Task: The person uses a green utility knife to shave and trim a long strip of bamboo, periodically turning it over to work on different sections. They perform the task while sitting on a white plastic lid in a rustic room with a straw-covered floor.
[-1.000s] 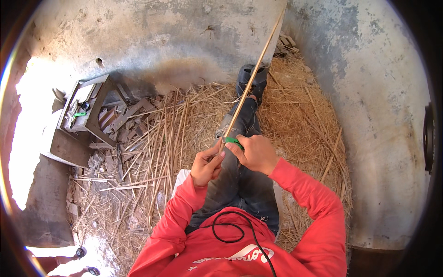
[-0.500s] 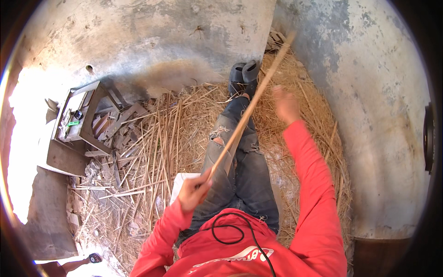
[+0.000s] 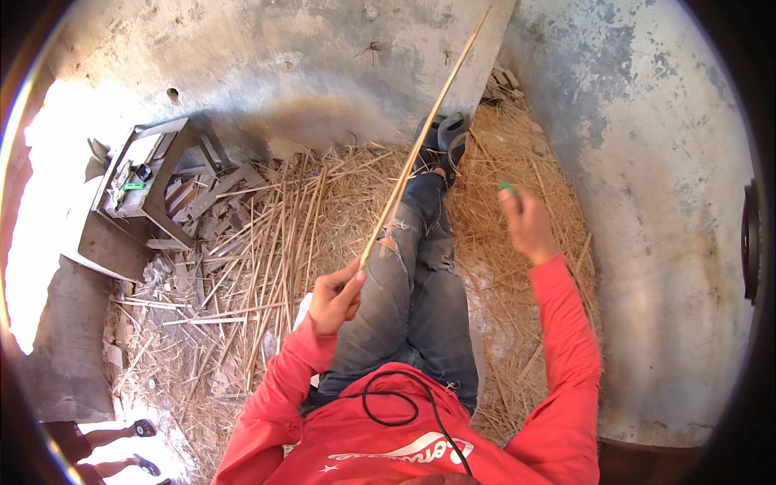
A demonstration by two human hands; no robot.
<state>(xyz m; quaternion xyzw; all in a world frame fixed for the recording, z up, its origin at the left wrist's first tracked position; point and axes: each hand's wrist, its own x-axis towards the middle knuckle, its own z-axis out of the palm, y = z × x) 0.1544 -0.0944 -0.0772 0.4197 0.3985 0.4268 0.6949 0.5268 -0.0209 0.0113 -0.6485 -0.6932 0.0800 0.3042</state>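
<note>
The left hand (image 3: 334, 297) has its grip closed on the near end of the long cane strip (image 3: 420, 141), which rises away over the jeans toward the wall. Held only at that end, the strip could whip, bend or slip free. The right hand (image 3: 527, 226), well right of the strip, is closed on a small green tool (image 3: 506, 187).
</note>
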